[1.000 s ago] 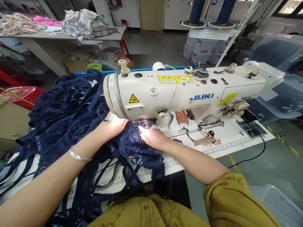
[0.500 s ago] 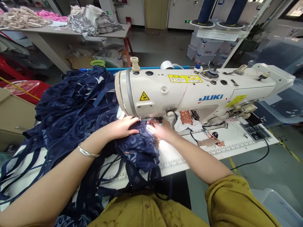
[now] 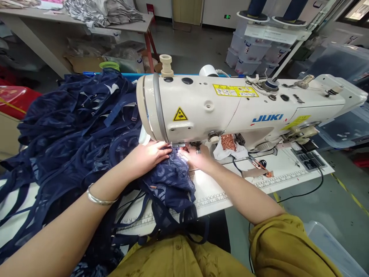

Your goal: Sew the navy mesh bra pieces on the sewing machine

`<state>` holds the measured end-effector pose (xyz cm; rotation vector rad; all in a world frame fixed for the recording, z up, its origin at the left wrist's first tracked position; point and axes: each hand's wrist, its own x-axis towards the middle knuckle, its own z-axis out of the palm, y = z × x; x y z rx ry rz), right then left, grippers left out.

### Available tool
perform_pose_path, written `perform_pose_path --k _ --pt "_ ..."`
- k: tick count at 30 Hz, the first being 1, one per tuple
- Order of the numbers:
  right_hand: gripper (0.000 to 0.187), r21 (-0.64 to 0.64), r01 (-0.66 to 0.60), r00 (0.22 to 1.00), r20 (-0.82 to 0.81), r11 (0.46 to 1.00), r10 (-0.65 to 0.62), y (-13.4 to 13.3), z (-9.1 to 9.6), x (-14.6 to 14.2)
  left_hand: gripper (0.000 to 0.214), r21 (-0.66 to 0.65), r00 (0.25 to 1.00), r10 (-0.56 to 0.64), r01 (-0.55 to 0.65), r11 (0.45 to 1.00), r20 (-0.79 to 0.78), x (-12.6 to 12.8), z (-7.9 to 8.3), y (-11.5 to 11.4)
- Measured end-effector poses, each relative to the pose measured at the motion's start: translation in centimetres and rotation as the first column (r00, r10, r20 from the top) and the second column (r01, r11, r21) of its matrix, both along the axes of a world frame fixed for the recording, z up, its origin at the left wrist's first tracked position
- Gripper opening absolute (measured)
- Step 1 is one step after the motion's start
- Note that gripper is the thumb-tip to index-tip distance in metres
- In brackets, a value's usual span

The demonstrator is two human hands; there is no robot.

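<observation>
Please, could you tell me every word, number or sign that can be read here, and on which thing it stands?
"JUKI": blue letters on the sewing machine.
Yellow warning triangle: on its head, no readable words.
Long yellow label, short yellow label: on its body, print too small.
Ruler strip, along the table: numbers too small.
White plate below the spools: blurred.
Green wall sign: too small.

Sewing machine (image 3: 198,104) overhangs fingertips, blocking any straight lift; navy garment heap (image 3: 77,119) blocks left. Passable: tabletop gap (image 3: 204,182) between lace garment (image 3: 167,181) and right forearm (image 3: 245,190) (snips (image 3: 257,163), pouch of copper bits (image 3: 228,143) obstruct farther right).
</observation>
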<state>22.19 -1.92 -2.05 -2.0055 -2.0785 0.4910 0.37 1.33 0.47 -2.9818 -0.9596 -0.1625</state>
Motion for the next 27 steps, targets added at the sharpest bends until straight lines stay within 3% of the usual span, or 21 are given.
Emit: perform_pose_path --k 5,16,27 --pt "0.035 -0.064 0.008 1.0 -0.025 0.998 -0.009 -0.1 1.2 0.1 0.047 0.02 0.999 -0.024 0.024 1.0 0.04 0.2 -0.4 -0.3" --pt "0.033 -0.105 -0.001 0.998 -0.068 0.994 -0.007 -0.1 1.8 0.2 0.048 0.046 1.0 -0.023 0.023 0.999 0.009 0.3 -1.2 0.1" --pt "0.034 -0.064 -0.009 0.998 -0.061 0.998 0.005 0.0 1.1 0.1 0.042 0.055 0.994 0.092 -0.089 0.995 -0.064 0.8 -0.2 -0.7"
